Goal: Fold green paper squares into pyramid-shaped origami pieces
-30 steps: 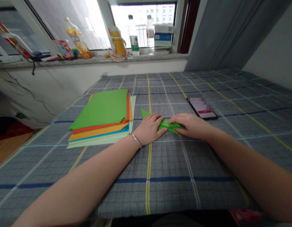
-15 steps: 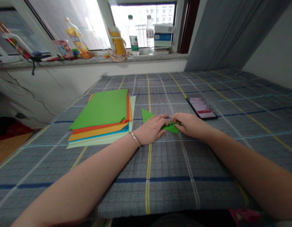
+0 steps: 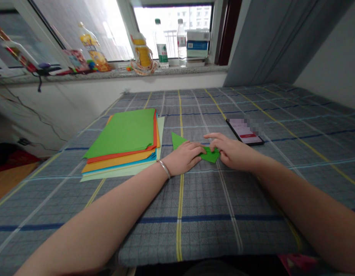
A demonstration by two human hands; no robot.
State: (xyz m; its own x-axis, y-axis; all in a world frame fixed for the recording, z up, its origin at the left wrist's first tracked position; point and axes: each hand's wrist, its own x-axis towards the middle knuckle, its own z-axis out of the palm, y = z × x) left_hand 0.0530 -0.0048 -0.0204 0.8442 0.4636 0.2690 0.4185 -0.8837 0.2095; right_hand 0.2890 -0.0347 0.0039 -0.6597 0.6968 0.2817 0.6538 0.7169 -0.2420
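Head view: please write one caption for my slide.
Left hand and right hand on folded green paper, over grey plaid cloth, between a multicoloured paper stack and a black-edged phone.

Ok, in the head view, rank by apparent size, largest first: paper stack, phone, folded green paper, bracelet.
1. Paper stack
2. Phone and folded green paper: unsure, as the left hand partly covers the latter
3. Bracelet

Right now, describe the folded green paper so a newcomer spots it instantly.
Find the gray plaid cloth. Between the paper stack and the phone lies the folded green paper: small and pointed, unlike the large flat green sheet topping the stack.
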